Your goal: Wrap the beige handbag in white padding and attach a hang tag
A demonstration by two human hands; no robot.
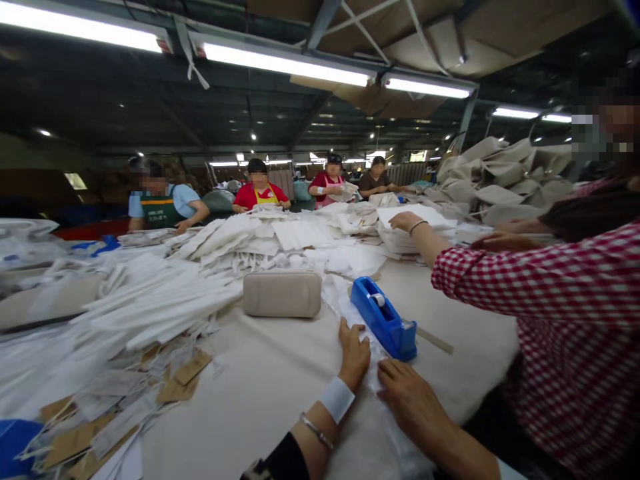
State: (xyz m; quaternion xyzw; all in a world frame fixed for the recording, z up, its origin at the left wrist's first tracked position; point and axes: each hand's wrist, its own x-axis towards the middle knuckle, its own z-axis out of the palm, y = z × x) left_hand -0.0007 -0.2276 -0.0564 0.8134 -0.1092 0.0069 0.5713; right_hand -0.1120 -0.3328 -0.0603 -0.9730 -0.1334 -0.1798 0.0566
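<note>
One big table (pixel 215 400), beige cloth top, smooth with soft creases, under everything. Heap of thin white sheets (pixel 300 235), floppy, ragged-edged, across its far side and down the left. Far right: mound of beige cases (pixel 500 177), matte, folded-looking, tumbled together. Near right: co-worker's red-and-white checked sleeve (pixel 525 277), woven cloth; that person's hand (pixel 406 220) reaches onto the white stack. Clear plastic film (pixel 393 433), long, wrinkled, shiny, runs from mid-table to the near edge, under and between my hands. Near left: loose brown card tags (pixel 85 433), flat rectangles, pale strings tangled.

My right hand (pixel 410 395): palm down, fingers together, low at the film's right side; can't tell whether it grips. My left hand (pixel 355 353): just left of it, fingers bent and a bit apart over the film; can't tell if they pinch it. Beige case (pixel 283 295), rounded box, left of and beyond my left hand. Blue tape dispenser (pixel 383 320), hard glossy plastic, just beyond my hands, beside the film. Flat tan strip (pixel 435 339) right of it. White band (pixel 337 399) on my left wrist, smooth; metal bracelet (pixel 317 431) behind it. Tape roll (pixel 379 299), small, round, in the dispenser.
</note>
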